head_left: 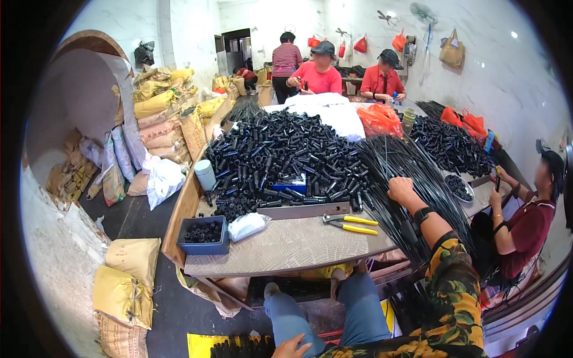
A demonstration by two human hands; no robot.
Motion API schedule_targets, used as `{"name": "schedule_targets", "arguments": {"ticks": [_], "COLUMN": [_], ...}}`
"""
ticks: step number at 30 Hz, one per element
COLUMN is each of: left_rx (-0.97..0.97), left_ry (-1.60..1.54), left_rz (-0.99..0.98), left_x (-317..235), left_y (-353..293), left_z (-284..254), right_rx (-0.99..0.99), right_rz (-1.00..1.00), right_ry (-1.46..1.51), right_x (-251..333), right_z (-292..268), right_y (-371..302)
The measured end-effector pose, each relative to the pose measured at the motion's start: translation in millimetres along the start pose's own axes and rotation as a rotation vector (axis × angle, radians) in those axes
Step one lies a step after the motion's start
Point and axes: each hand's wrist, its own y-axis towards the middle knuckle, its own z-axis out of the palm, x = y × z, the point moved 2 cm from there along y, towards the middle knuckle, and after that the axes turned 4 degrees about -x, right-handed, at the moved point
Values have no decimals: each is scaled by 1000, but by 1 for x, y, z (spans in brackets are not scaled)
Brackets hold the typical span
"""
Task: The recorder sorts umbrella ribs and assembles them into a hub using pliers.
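My right hand (pixel 402 190) reaches forward over the left part of a spread of long, thin black rods (pixel 439 206). Its fingers are curled closed, and what they hold, if anything, is hidden. At the lower edge my left hand (pixel 291 348) lies by my thigh, its fingers partly cut off but apart, with nothing seen in them. A large heap of short black tubular parts (pixel 280 155) covers the table beside the rods. Yellow-handled pliers (pixel 351 224) lie on the bare tabletop (pixel 286 241) close to me.
On the left stand a blue-grey bin (pixel 204 235) of small black pieces, a white plastic bag (pixel 248 225) and a pale cup (pixel 205 175). A metal strip (pixel 304 210) edges the heap. Filled sacks (pixel 128 280) stack on the floor. Co-workers (pixel 525 221) sit around the table.
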Motion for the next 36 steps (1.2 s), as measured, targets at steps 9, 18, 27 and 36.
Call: {"name": "schedule_targets", "arguments": {"ticks": [9,18,27,36], "left_rx": [-38,-34,-10,155], "left_ry": [731,814,867,273], "left_rz": [12,-17,41,271], "left_x": [-97,-72,-84,-178], "left_y": [30,32,29,35], "left_z": [36,24,36,54], "right_rx": [70,-229,-297,-37], "right_rz": [249,192,120,-140], "right_ry": [514,550,1277,1769], "right_x": [-20,-19,-37,66], "right_z": [9,-2,-74,-146], "right_y": [8,24,58,-71]}}
